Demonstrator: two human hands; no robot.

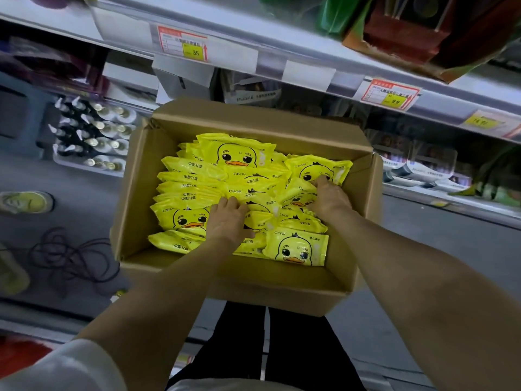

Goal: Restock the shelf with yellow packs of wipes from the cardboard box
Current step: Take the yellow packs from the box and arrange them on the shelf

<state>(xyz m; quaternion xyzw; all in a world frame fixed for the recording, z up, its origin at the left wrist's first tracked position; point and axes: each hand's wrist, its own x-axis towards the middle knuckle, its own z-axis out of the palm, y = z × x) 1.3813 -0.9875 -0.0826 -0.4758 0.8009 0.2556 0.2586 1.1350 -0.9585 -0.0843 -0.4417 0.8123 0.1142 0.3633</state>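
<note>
— Where do the person's hands stand?

— Both are down in the cardboard box (282, 289). The left hand (228, 221) digs its fingers between the yellow packs (194, 190). Its fingertips are buried, so whether it has closed on one cannot be told. The right hand (328, 197) curls its fingers onto a duck-faced pack (318, 167) at the far right side.

— And the progress?

— Early, it seems. The box looks nearly full and no pack is lifted clear. The shelf (439, 105) beyond, under its price tags (390, 94), is too dim to show any yellow.
</note>
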